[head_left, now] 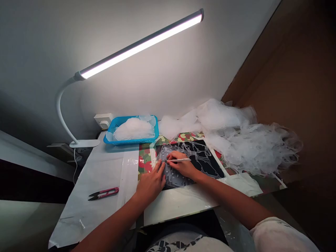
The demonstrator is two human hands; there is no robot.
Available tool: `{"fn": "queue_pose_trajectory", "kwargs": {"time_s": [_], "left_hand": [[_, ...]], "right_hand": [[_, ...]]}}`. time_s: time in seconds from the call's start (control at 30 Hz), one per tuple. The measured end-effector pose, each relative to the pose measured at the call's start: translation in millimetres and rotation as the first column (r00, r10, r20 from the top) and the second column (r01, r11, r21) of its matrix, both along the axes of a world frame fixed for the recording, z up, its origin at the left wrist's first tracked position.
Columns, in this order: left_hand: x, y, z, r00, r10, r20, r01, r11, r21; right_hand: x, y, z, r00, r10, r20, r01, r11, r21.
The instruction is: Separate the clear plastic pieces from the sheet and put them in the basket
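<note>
Left hand (pixel 151 182) flat and open, pinning the clear film (pixel 174 179) on the black mat (pixel 210 168); right hand (pixel 183 167) pinched closed around a thin pick (pixel 185 160) lying across it; risk: pick tip could tear film if pinning slips

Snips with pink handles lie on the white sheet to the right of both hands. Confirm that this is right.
Wrong side. The head view shows the snips on the white sheet to the left of both hands: the flat left hand is nearer, the right hand, holding a thin tool, farther.
</note>
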State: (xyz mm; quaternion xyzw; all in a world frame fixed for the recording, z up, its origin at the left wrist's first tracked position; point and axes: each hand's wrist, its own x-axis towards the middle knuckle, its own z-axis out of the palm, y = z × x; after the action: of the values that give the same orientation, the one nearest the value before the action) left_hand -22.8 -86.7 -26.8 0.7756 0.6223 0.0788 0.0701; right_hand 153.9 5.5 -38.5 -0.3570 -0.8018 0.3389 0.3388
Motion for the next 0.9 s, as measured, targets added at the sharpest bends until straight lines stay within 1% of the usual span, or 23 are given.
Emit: {"fn": "queue_pose_trajectory", "kwargs": {"time_s": [0.17,0.27,0.3,0.4,0.47,0.5,0.53,0.57,0.6,0.63,0.67,0.7,0.73,0.77,0.8,0.9], "left_hand": [[1,0,-0.8,1.000,0.002,0.020,-0.002,1.000,-0.015],[1,1,-1.0,1.000,-0.009,-0.004,0.009,1.000,-0.017],[0,1,-1.4,1.000,-0.015,-0.015,0.015,1.000,-0.018],[0,1,-3.5,1.000,-0.015,-0.011,0.015,1.000,-0.011],[0,1,-5.5,1.000,-0.003,0.014,0.003,1.000,-0.005],[1,1,-6.5,0.999,0.005,0.032,-0.005,1.000,-0.001],[1,1,-7.5,0.999,0.010,0.051,-0.011,1.000,0.004],[2,1,-8.3,0.998,0.014,0.068,-0.015,1.000,0.007],[2,0,-8.8,0.997,0.016,0.080,-0.016,1.000,0.010],[2,0,-8.8,0.996,0.014,0.083,-0.015,1.000,0.010],[2,1,-8.2,0.997,0.013,0.079,-0.013,1.000,0.008],[2,1,-6.8,0.997,0.010,0.074,-0.011,1.000,0.005],[1,3,-4.4,0.998,0.007,0.069,-0.007,1.000,0.001],[1,6,-1.1,0.998,0.001,0.065,-0.001,1.000,-0.001],[0,10,3.1,0.998,-0.009,0.063,0.009,1.000,-0.005],[-1,28,18.2,0.997,-0.025,0.075,0.028,0.999,-0.040]], "right_hand": [[1,1,-0.7,0.999,0.005,0.045,-0.005,1.000,0.006],[5,-1,0.1,0.996,0.017,0.084,-0.016,1.000,-0.009],[4,-2,0.0,0.995,0.024,0.096,-0.025,1.000,0.005],[-1,-4,-1.4,0.985,0.070,0.158,-0.090,0.988,0.126],[-4,-3,-1.4,0.977,0.073,0.198,-0.114,0.973,0.201],[-3,-1,-0.5,0.979,0.048,0.198,-0.093,0.971,0.220],[1,2,1.2,0.984,0.001,0.180,-0.042,0.973,0.225],[7,7,3.6,0.987,-0.069,0.147,0.036,0.976,0.217],[16,11,6.6,0.981,-0.163,0.104,0.140,0.970,0.197],[28,16,9.8,0.960,-0.274,0.058,0.261,0.951,0.166],[40,21,12.9,0.922,-0.388,0.014,0.383,0.915,0.126],[51,25,15.7,0.876,-0.482,-0.024,0.482,0.872,0.079],[62,28,17.9,0.838,-0.543,-0.061,0.545,0.838,0.028],[71,29,19.5,0.818,-0.568,-0.093,0.568,0.823,-0.026],[76,29,20.7,0.817,-0.564,-0.123,0.558,0.826,-0.079],[79,20,23.2,0.850,-0.486,-0.202,0.449,0.870,-0.204]]}}
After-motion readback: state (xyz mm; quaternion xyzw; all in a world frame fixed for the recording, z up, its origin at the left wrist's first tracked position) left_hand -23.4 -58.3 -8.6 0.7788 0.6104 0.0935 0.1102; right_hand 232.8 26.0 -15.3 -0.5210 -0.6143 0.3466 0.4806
